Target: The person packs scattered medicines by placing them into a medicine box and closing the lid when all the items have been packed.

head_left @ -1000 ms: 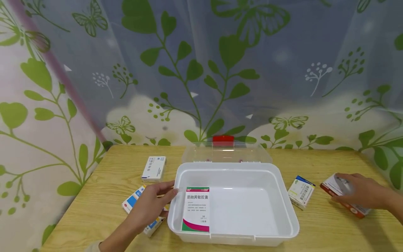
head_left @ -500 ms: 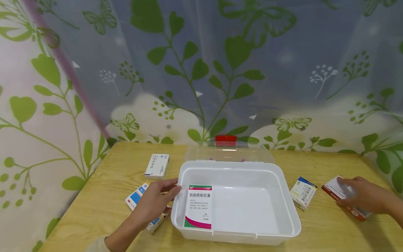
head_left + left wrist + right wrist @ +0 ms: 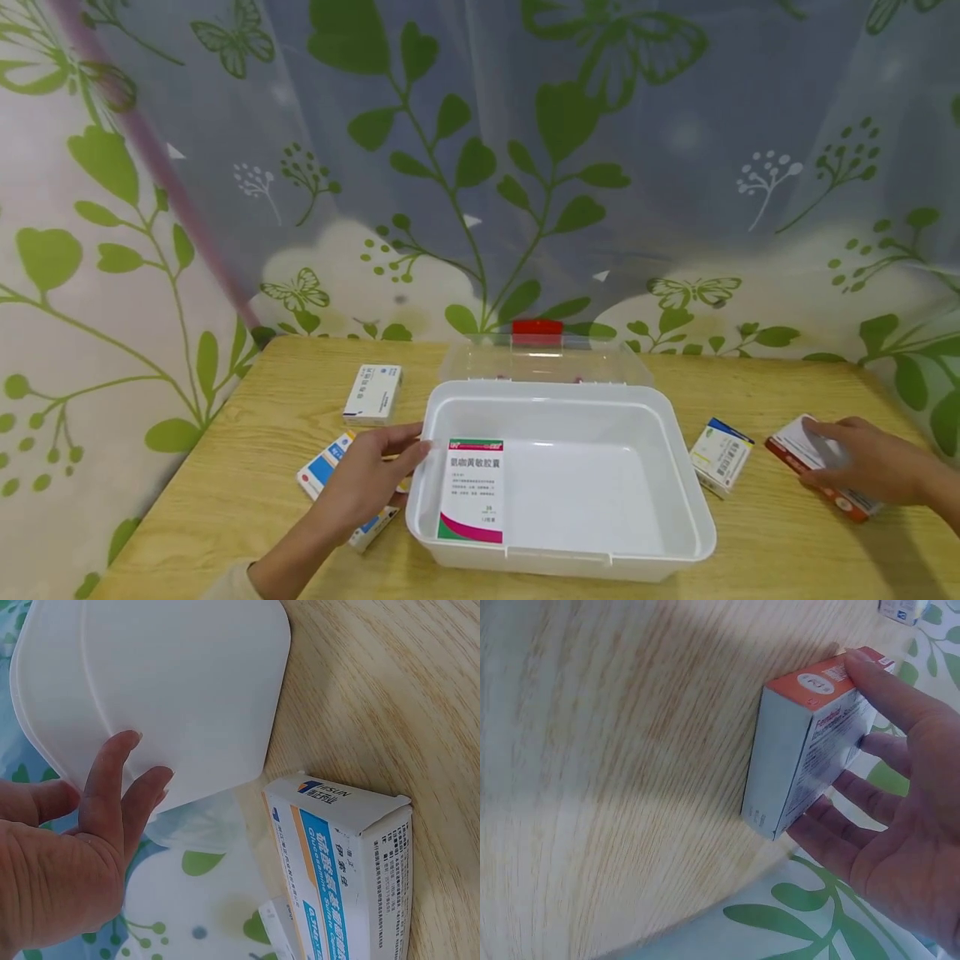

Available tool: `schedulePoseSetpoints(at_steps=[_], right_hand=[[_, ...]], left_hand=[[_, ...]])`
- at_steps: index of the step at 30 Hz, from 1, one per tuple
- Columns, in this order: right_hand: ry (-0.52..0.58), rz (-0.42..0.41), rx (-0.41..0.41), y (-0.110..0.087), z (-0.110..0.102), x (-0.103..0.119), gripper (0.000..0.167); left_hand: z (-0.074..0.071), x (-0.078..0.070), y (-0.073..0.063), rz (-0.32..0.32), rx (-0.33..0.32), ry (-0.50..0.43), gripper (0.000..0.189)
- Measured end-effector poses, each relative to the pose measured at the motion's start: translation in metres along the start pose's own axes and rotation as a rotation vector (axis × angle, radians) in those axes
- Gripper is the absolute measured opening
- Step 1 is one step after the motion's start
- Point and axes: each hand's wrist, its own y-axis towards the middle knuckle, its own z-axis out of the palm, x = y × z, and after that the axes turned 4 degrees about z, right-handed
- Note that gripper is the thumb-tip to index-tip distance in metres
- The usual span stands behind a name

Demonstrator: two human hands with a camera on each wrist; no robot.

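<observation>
My left hand [image 3: 386, 467] lies with straight fingers against the outer left wall of a white plastic bin [image 3: 562, 563]; the left wrist view shows the fingertips [image 3: 120, 750] touching the bin's wall [image 3: 172, 682]. A blue and white medicine box [image 3: 321, 472] lies under that hand on the table. Inside the bin, a white box with a green and pink band [image 3: 471, 490] leans at the left. At the far right, my right hand [image 3: 851, 460] grips a red and white box [image 3: 793, 440], thumb on its orange end [image 3: 817, 682] and fingers wrapped round its far side.
The bin's clear lid [image 3: 543, 365] with a red latch [image 3: 536, 331] lies open behind it. A white box [image 3: 372, 394] lies at the back left, and a white, blue and green box [image 3: 720, 457] right of the bin. A leaf-printed curtain hangs behind the wooden table [image 3: 750, 558].
The view has shifted slightly. Both hands stay where they were, the left at the bin's side and the right on the red and white box.
</observation>
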Motion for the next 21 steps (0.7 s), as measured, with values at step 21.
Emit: schedulePoseSetpoints(at_steps=[21], right_hand=[[0.072, 0.003, -0.086, -0.011, -0.030, 0.024, 0.090]], left_hand=[[0.000, -0.002, -0.001, -0.005, -0.005, -0.025, 0.041]])
